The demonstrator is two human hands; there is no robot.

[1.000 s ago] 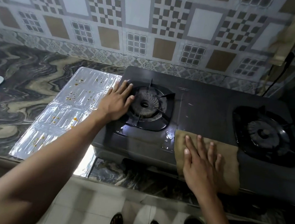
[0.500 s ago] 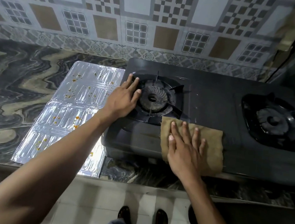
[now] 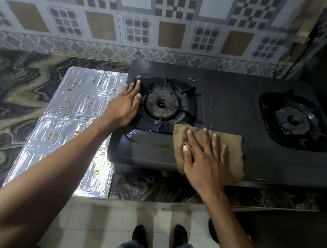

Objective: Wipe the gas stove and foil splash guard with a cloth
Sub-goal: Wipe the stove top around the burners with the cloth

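Observation:
A black two-burner gas stove [image 3: 228,109] stands on a marbled counter. My right hand [image 3: 203,159] presses flat, fingers spread, on a brown cloth [image 3: 232,153] lying over the stove's front edge between the burners. My left hand [image 3: 124,106] rests with straight fingers on the stove's left side, touching the rim of the left burner [image 3: 162,104]. A silver foil splash guard [image 3: 74,123] lies flat on the counter left of the stove, dotted with orange crumbs; my left forearm crosses over it.
The right burner [image 3: 293,120] sits at the stove's far right. A patterned tile wall [image 3: 138,17] runs behind. The marbled counter [image 3: 7,94] stretches left of the foil. A black cable [image 3: 304,46] hangs at the upper right. My shoes [image 3: 140,236] stand on the white floor below.
My right hand has slid the cloth leftward along the stove's front, from nearer the right burner toward the left burner. My left hand stays on the stove's left side.

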